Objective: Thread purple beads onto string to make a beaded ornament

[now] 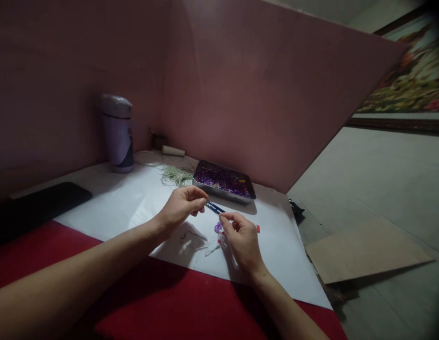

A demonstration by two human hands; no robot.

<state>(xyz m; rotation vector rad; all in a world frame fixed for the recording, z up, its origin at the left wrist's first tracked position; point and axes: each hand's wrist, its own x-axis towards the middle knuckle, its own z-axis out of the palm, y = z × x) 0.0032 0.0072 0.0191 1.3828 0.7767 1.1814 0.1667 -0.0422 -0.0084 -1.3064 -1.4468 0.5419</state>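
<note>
My left hand (184, 206) and my right hand (243, 242) are raised over the white sheet, close together. Between them runs a narrow dark blue strip (215, 208) with white marks; its exact kind I cannot make out. The left thumb and fingers pinch one end, and the right thumb and fingers pinch the other. Just beside the right fingers is a small beaded charm (219, 233) with purple, clear and red beads and a pale cord loop at its bottom. A red piece (258, 229) shows past the right hand's far side. Whether the right palm holds the charm is hidden.
Behind my hands stands a metal tray (224, 192) of purple beads. Left of it lie tangled pale green threads (176, 175) and a light-coloured roll (173, 151). A lilac tumbler (116, 134) and a black flat object (49, 203) are farther left. Pink panels (240, 94) enclose the back.
</note>
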